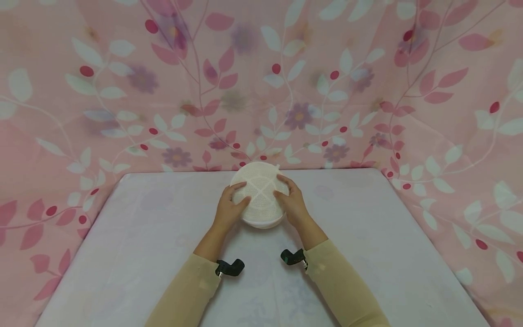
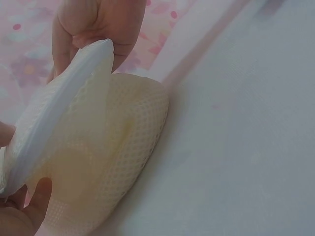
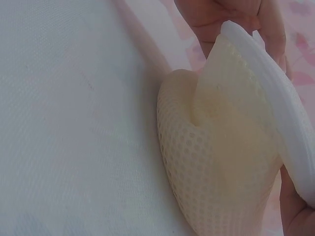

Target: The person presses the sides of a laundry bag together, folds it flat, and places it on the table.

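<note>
A round, cream mesh laundry bag (image 1: 260, 181) with a white band around its edge is held between both hands, its flat face with a stitched cross turned toward me. My left hand (image 1: 230, 209) grips the left side, thumb on the front and fingers around the edge. On the opposite side, my right hand (image 1: 293, 204) holds it the same way. In the left wrist view, the soft mesh body (image 2: 140, 123) bulges below the white band, close over the tabletop. The right wrist view shows that body (image 3: 182, 147) creased near the band. The bag's inside is hidden.
A table under a white cloth (image 1: 143, 236) spreads around the hands. Behind it and at both sides hangs a pink curtain (image 1: 253, 100) with leaves and flowers. Black camera mounts (image 1: 230, 268) sit at the sleeve cuffs.
</note>
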The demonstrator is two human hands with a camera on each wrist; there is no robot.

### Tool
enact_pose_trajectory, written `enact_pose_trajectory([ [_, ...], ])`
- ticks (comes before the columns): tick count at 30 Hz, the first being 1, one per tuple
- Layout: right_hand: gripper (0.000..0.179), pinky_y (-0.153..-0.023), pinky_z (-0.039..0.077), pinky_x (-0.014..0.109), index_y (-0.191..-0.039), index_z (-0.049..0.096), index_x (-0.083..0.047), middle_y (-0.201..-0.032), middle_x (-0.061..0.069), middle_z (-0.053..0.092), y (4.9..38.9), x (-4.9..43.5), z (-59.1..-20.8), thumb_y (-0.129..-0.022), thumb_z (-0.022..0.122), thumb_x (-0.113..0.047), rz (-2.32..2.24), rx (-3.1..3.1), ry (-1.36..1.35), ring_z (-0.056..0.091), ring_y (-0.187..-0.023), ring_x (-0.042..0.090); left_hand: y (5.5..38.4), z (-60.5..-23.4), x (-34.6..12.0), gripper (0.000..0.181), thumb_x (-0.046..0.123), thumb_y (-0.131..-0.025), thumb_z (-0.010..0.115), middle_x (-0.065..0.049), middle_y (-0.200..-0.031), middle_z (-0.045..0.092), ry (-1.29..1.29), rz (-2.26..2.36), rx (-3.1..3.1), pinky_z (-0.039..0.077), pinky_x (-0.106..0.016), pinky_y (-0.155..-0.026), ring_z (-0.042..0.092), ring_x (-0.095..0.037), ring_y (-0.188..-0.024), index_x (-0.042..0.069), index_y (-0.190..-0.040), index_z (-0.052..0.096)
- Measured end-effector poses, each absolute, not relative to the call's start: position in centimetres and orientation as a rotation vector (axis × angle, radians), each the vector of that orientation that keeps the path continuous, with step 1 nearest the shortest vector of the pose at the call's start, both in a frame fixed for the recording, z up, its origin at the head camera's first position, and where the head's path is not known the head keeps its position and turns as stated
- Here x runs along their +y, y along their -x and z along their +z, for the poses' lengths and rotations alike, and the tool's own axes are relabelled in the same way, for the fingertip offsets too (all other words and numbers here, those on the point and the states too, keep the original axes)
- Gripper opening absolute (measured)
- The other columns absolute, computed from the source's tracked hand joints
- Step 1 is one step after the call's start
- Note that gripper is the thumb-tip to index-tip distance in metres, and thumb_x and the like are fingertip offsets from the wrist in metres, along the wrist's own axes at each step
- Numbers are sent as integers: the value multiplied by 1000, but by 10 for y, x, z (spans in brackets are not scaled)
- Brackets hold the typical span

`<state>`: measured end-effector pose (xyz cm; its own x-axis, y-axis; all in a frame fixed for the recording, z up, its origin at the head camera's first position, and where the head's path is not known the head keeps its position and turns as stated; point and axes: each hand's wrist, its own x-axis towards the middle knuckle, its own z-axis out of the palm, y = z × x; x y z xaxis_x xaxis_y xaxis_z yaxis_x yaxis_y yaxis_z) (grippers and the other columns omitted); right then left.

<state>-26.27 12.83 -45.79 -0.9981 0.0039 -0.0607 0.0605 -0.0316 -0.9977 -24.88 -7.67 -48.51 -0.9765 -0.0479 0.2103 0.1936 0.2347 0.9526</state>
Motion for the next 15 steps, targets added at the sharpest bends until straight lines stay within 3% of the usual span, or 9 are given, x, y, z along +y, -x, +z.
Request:
enact_pose_trajectory([
  [9,56,-122,12,42,-146,50,-17,-163,3,27,264,130,-463,-95,64,1,-2192,2177,-104,12,-152,21,249,-488,-74,50,12,-89,76,-18,-154,36,138,-1811,-2328,21,-51,-119,30,-37,-146,12,-136,60],
  [15,56,-122,13,42,-146,49,-20,-164,2,24,263,132,-465,-96,64,-2,-2148,2190,-128,12,-152,22,249,-490,-74,49,14,-90,74,-18,-156,34,131,-1804,-2358,20,-52,-119,28,-38,-146,12,-137,59],
])
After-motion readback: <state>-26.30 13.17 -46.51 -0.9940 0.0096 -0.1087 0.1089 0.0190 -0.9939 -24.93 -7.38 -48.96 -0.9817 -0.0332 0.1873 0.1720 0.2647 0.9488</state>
